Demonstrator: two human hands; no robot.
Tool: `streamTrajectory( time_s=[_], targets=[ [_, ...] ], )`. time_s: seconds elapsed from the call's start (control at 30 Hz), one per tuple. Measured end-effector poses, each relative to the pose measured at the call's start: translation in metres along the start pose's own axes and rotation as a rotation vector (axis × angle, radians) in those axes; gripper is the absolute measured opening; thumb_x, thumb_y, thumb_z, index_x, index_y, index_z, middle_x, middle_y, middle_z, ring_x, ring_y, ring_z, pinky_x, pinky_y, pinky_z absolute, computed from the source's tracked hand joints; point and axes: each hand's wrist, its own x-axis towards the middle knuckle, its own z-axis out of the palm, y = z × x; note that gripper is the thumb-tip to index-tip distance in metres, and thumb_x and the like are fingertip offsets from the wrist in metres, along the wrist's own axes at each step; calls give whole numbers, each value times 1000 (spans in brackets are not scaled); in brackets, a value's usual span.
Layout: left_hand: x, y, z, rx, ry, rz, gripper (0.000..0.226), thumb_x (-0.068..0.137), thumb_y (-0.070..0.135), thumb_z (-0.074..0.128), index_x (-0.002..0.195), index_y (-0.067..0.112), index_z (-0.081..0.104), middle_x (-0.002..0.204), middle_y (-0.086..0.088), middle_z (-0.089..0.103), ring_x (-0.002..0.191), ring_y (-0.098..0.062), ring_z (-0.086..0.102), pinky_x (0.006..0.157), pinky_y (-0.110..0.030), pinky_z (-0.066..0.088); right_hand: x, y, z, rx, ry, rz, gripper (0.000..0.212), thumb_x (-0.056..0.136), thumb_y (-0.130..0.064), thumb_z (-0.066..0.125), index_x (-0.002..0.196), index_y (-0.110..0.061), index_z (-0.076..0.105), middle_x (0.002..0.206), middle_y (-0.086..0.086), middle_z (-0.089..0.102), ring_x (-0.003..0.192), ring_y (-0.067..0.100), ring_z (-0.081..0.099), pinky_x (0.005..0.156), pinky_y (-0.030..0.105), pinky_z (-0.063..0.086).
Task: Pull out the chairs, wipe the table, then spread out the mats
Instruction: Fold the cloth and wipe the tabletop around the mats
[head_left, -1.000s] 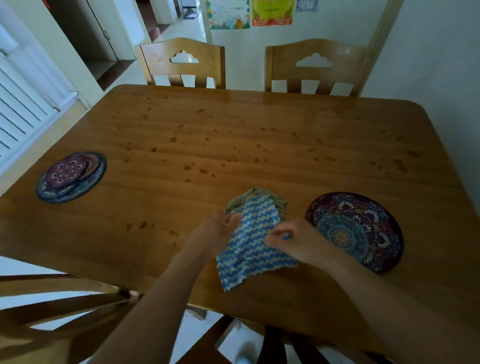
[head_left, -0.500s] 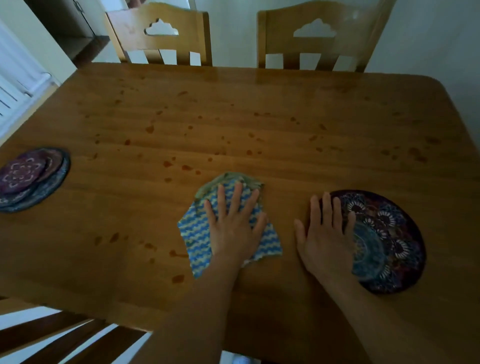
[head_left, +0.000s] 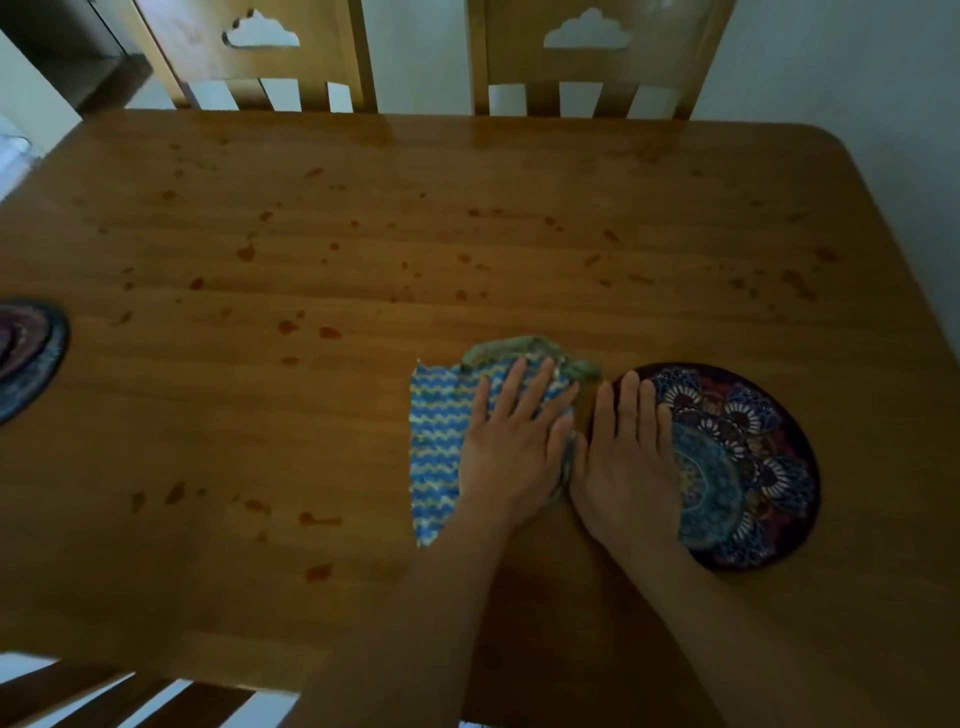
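Observation:
A blue and yellow zigzag cloth (head_left: 435, 447) lies on the wooden table (head_left: 363, 234), which is speckled with reddish spots. My left hand (head_left: 511, 441) presses flat on the cloth's right part, fingers spread. My right hand (head_left: 623, 457) lies flat beside it, palm on the table and fingers over the left edge of a round patterned mat (head_left: 748, 467). A stack of round mats (head_left: 28, 358) sits at the table's left edge, partly cut off by the frame.
Two wooden chairs (head_left: 270, 57) (head_left: 587, 57) stand pushed against the far side of the table. Another chair's back (head_left: 130, 696) shows at the near left. A white wall runs along the right.
My left hand has slid the cloth to the right until it touches the mat and my right hand. The cloth's right edge has bunched up. The view has shifted left and down.

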Motion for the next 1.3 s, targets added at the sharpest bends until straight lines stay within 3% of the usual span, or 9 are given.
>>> streamTrajectory(
  time_s=[0.1, 0.2, 0.43, 0.67, 0.9, 1.0, 1.07, 1.2, 1.3],
  targets=[
    [-52, -17, 1, 24, 7, 97, 50, 102, 50, 17, 150, 41, 28, 163, 11, 11, 151, -15, 0, 120, -49, 8, 0, 2, 0, 1, -11, 4, 68, 100, -41, 3, 153, -3, 22, 161, 20, 14, 150, 32, 8, 121, 49, 15],
    [-90, -52, -1, 73, -39, 184, 49, 102, 53, 22, 150, 45, 25, 163, 15, 6, 151, -13, -3, 119, -48, 4, -1, 2, -2, 25, -25, 2, 71, 98, -43, -2, 154, -5, 17, 162, 18, 8, 151, 30, 2, 122, 47, 10],
    [-24, -93, -20, 27, 37, -179, 58, 98, 55, 10, 154, 38, 14, 163, 12, -4, 149, -10, -15, 121, -41, -7, 1, -2, -4, 34, 0, 18, 65, 102, -41, 12, 151, -2, 27, 160, 21, 18, 150, 34, 12, 120, 48, 11],
    [42, -72, -21, -9, 23, -296, 57, 102, 52, 11, 155, 34, 4, 164, 7, -9, 149, -15, -16, 121, -46, -5, 3, -1, -3, 9, -5, 11, 64, 102, -40, 16, 152, -1, 24, 160, 23, 17, 149, 35, 12, 121, 50, 12],
    [-44, -18, 0, 27, 22, 22, 55, 101, 50, 21, 154, 34, 21, 164, 7, 7, 151, -15, -5, 121, -48, 6, 0, -1, -6, -3, -71, 9, 62, 104, -39, 7, 155, -3, 13, 162, 20, 6, 151, 34, 2, 122, 49, 8],
    [-93, -47, -1, 71, -44, 210, 53, 101, 50, 27, 152, 37, 24, 164, 11, 7, 151, -13, -4, 120, -46, 4, 0, -1, -12, 24, -120, 1, 66, 101, -41, 4, 155, -5, 6, 163, 18, -2, 151, 32, -6, 122, 46, 3],
    [-115, -81, -6, 96, -55, 247, 52, 101, 49, 28, 152, 39, 26, 163, 12, 7, 151, -12, -2, 120, -45, 4, -1, -1, -14, 35, -128, 7, 68, 99, -43, 2, 156, -6, 5, 163, 17, -4, 151, 31, -8, 122, 46, 1],
    [-115, -132, -16, 51, -1, -97, 54, 99, 53, 18, 151, 38, 24, 163, 11, 9, 150, -9, -6, 121, -44, 4, 0, -2, -13, 23, -102, 23, 66, 102, -43, 7, 155, -4, 9, 162, 19, 1, 151, 32, -3, 122, 46, 1],
    [-90, -146, -21, 23, 30, -294, 60, 97, 57, 6, 153, 38, 15, 162, 14, -4, 148, -6, -15, 122, -41, -3, 1, -3, -14, 19, -111, 18, 64, 103, -41, 10, 155, -4, 8, 162, 21, 1, 150, 33, -3, 122, 46, 1]
  ],
)
